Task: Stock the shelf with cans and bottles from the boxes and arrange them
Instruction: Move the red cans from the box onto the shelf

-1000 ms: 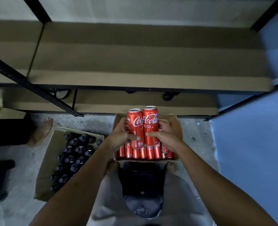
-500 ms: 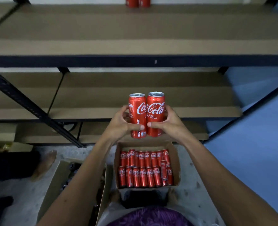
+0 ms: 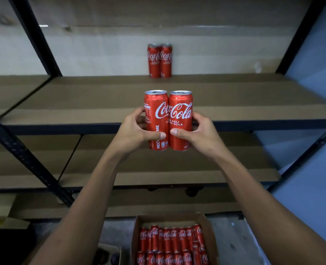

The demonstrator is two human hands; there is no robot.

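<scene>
- Your left hand [image 3: 134, 131] wraps around one red can [image 3: 156, 119], thumb across its front.
- Your right hand [image 3: 200, 133] wraps around a second red can [image 3: 181, 120]. The two cans touch, upright, in front of the shelf [image 3: 82, 115] edge.
- Two more cans [image 3: 159, 60] stand at the back of that shelf.
- Below the shelf, an open box [image 3: 209, 236] holds two rows of red cans [image 3: 170, 243]; some are cut off, so you can't count them.

- Left hand [image 3: 134, 131] wraps one upright red can [image 3: 156, 119]; right hand [image 3: 200, 131] wraps a second red can [image 3: 181, 120]. The cans touch side by side.
- Both are held in front of the shelf [image 3: 101, 104] edge.
- Two more cans [image 3: 159, 60] stand at the shelf's back, touching.
- Below, an open cardboard box [image 3: 209, 238] holds rows of cans.
</scene>
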